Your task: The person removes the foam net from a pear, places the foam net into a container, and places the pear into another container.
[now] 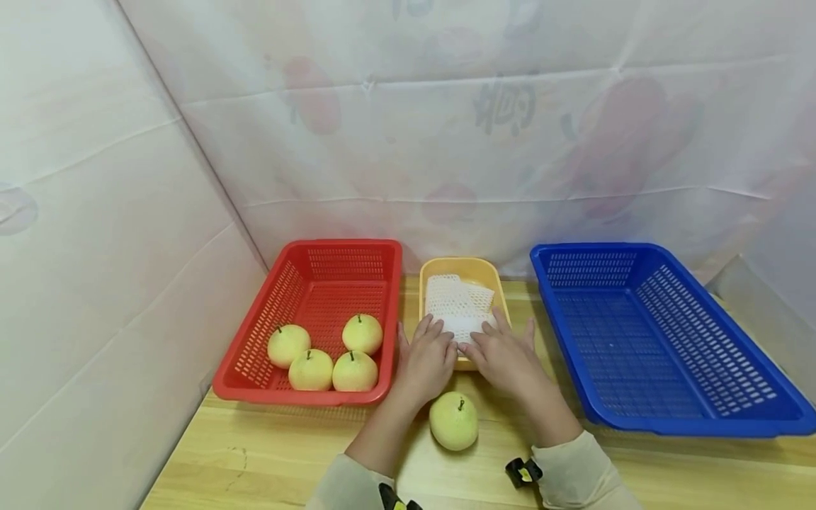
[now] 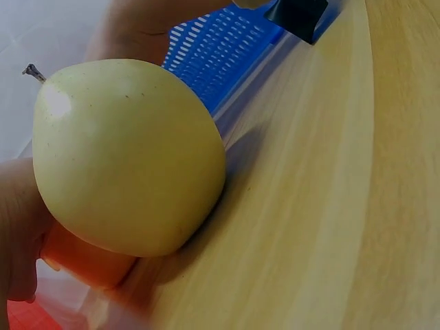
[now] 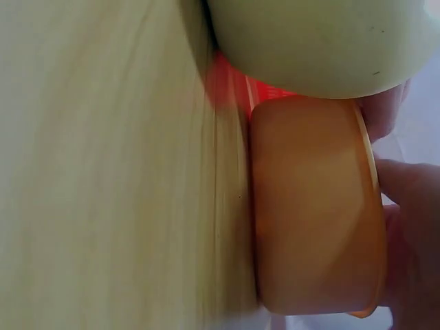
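Note:
Both hands reach over a small yellow-orange plastic tray (image 1: 463, 265) holding white foam fruit nets (image 1: 446, 297). My left hand (image 1: 428, 360) lies palm down over the tray's near left corner, its fingertips on the nearest net. Over the near right corner, my right hand (image 1: 508, 356) touches the same net with fingers spread. A round pale yellow pear (image 1: 453, 421) with a short stem sits on the table between the forearms. That pear (image 2: 130, 158) fills much of the left wrist view. In the right wrist view, fingers (image 3: 412, 196) show beyond the tray's rim.
To the left, a red plastic basket (image 1: 393, 319) holds several yellow pears (image 1: 355, 372) in its near half. On the right stands a larger blue basket (image 1: 637, 354). A pale printed cloth (image 1: 446, 142) hangs behind the wooden table (image 1: 255, 453).

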Tool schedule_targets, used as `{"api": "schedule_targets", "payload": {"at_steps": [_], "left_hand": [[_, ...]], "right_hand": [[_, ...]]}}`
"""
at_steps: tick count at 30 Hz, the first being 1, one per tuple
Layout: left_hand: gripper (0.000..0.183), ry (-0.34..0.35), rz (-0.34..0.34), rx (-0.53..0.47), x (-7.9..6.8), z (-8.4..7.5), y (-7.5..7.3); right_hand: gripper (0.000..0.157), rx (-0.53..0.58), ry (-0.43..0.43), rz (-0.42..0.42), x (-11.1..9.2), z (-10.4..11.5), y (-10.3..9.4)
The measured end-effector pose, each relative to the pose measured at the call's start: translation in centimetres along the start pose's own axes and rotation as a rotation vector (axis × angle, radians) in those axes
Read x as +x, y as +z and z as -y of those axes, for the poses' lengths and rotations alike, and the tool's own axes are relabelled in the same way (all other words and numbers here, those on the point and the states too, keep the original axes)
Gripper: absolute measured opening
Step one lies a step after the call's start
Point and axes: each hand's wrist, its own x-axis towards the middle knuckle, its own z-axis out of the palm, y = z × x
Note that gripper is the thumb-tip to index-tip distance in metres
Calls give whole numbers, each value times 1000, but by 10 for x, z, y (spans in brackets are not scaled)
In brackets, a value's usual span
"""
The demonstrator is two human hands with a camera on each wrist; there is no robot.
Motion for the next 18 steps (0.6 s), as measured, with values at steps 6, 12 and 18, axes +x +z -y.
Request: {"api": "schedule_targets", "payload": {"at_steps": [6, 12, 18], "left_hand": [[32, 6, -13, -1, -1, 0, 1], [31, 4, -31, -13, 0, -2, 4], [30, -7, -65, -5, 3, -5, 6]], "right_hand": [[54, 37, 26, 90, 3, -1, 2], [57, 90, 94, 154, 8, -1, -1], [55, 76, 87, 176, 12, -2, -7]]}}
